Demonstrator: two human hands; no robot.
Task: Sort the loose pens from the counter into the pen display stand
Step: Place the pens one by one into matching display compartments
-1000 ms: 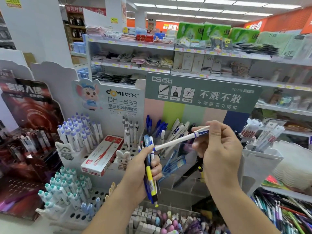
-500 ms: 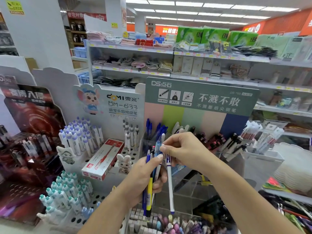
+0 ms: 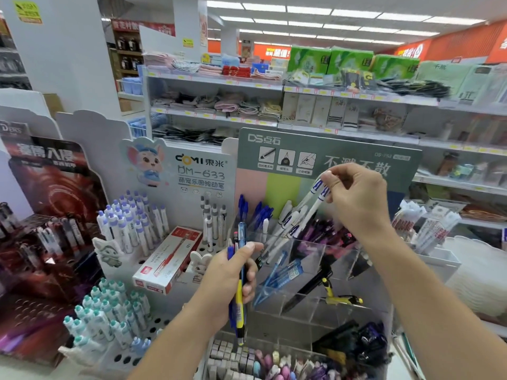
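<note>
In a stationery aisle, the clear pen display stand (image 3: 310,259) already holds many pens, while the right hand (image 3: 356,198) pinches a white pen (image 3: 307,215) slanting into a compartment and the left hand (image 3: 233,278) grips a bundle of pens (image 3: 239,297) seemingly unsorted.

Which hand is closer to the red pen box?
Left. The left hand, gripping a bundle of pens, sits just right of the red pen box. The right hand is farther right and higher, holding white pens over the clear stand.
</note>
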